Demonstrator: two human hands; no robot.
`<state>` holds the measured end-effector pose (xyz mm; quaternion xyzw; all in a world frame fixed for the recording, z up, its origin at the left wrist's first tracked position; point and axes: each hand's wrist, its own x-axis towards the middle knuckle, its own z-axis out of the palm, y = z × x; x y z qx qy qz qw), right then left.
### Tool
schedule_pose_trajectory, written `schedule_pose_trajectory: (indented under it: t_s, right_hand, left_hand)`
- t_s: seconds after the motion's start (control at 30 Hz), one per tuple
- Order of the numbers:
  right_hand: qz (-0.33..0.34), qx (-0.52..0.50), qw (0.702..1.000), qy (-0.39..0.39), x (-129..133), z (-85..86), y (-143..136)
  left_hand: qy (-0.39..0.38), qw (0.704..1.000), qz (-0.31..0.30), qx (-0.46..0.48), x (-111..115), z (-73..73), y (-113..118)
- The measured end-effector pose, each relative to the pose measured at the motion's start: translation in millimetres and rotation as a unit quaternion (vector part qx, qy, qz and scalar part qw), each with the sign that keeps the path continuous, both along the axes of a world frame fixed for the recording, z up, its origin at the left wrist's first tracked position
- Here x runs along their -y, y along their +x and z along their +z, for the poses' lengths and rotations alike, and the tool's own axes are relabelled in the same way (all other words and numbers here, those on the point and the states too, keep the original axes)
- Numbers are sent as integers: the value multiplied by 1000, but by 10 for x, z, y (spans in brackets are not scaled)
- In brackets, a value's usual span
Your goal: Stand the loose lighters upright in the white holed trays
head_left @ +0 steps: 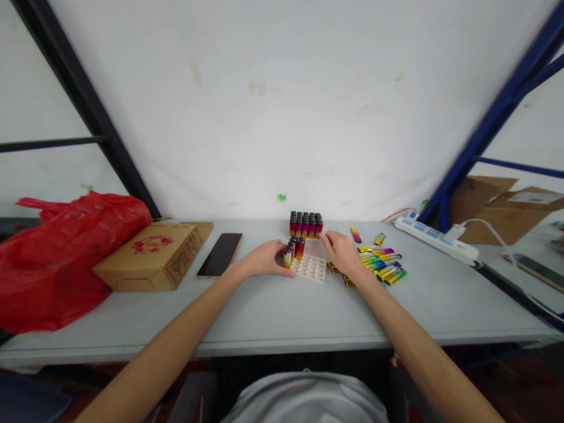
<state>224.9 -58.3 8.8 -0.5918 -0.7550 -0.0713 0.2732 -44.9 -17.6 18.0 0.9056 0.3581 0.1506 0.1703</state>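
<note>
A white tray (314, 269) with rows of round holes lies on the table before me. Several small cylinders (299, 248) with dark tops and shiny red-and-yellow sides stand upright at its left end. My left hand (269, 258) curves around that end, thumb at the front corner and fingers behind. Beyond the tray, more of these cylinders (305, 223) stand in a tight upright block. My right hand (340, 249) is just right of the block's front corner, its fingers drawn together; what they hold, if anything, is too small to tell.
Loose shiny multicoloured pieces (382, 262) lie right of my right hand, two more behind them. A phone (220, 255), a cardboard box (152, 252) and a red plastic bag (66, 258) are on the left. A power strip (436, 239) lies at the right.
</note>
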Motion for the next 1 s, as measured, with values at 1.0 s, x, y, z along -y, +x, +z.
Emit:
schedule_pose_trajectory:
  t_s: [1.0]
  right_hand:
    - [57,-414,908,1,-108,-65,176]
  left_hand:
    - [-8,1000,5,5,-11,-26,-5]
